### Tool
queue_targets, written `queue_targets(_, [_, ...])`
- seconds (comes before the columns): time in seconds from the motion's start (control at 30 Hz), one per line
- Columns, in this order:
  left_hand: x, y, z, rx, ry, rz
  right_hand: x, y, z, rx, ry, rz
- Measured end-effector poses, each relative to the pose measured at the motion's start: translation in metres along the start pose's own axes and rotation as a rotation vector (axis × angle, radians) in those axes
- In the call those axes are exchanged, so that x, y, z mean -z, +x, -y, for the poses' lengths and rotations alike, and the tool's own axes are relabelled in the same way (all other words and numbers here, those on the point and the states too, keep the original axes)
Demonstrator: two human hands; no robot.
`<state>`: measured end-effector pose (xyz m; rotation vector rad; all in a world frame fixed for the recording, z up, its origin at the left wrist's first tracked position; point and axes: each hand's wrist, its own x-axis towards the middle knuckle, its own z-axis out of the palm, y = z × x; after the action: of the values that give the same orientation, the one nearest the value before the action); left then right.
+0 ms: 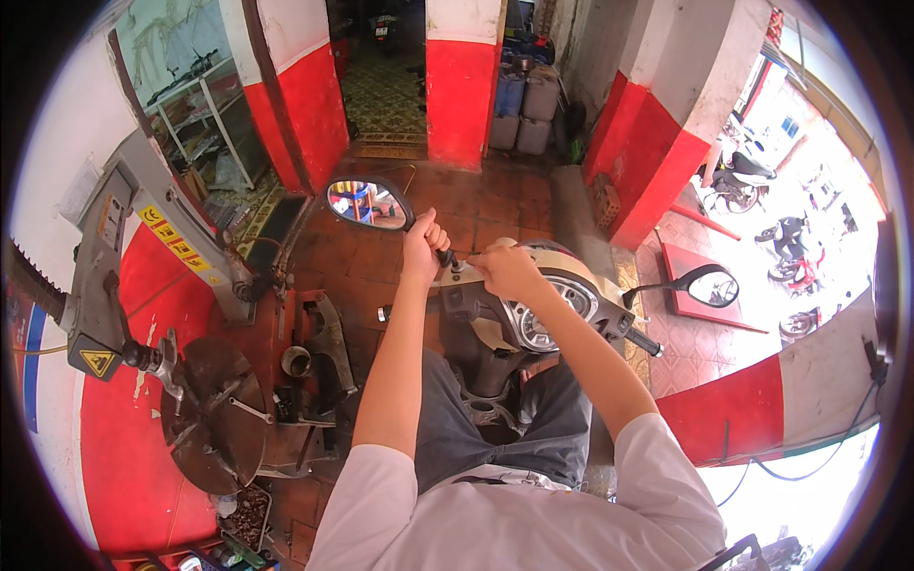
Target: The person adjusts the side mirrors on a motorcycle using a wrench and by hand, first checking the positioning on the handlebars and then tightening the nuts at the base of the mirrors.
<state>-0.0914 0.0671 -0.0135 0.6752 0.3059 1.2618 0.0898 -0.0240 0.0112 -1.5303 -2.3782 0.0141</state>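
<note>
My left hand point(425, 246) is wrapped round the black stem of a scooter's left rear-view mirror point(367, 204). Its oval glass tilts out to the left of the hand. The stem's lower end meets a mount point(456, 267) on the beige handlebar cover. Close to that mount, on its right side, my right hand point(506, 272) has its fingers drawn together with the fingertips at the stem's base. Whatever they pinch is too small to make out. Below the right wrist lies the round speedometer point(555, 314). The scooter's right mirror point(712, 285) stands on its own stem.
At left, a tyre-changing machine point(217, 409) with a round turntable stands beside the scooter, a wrench point(251, 410) lying on it. Plastic jugs point(538, 109) are stacked by the far wall. Several motorbikes point(743, 181) are parked outside at right, past a red ramp point(700, 285).
</note>
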Motion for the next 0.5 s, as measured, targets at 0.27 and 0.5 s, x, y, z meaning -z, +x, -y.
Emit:
queue_targets(0.27, [-0.001, 0.003, 0.001, 0.004, 0.008, 0.008, -0.007, 0.01, -0.019, 0.058, 0.085, -0.047])
queue_targets(0.5, [-0.004, 0.002, 0.0, 0.015, 0.001, 0.002, -0.004, 0.04, -0.025, -0.097, 0.065, 0.106])
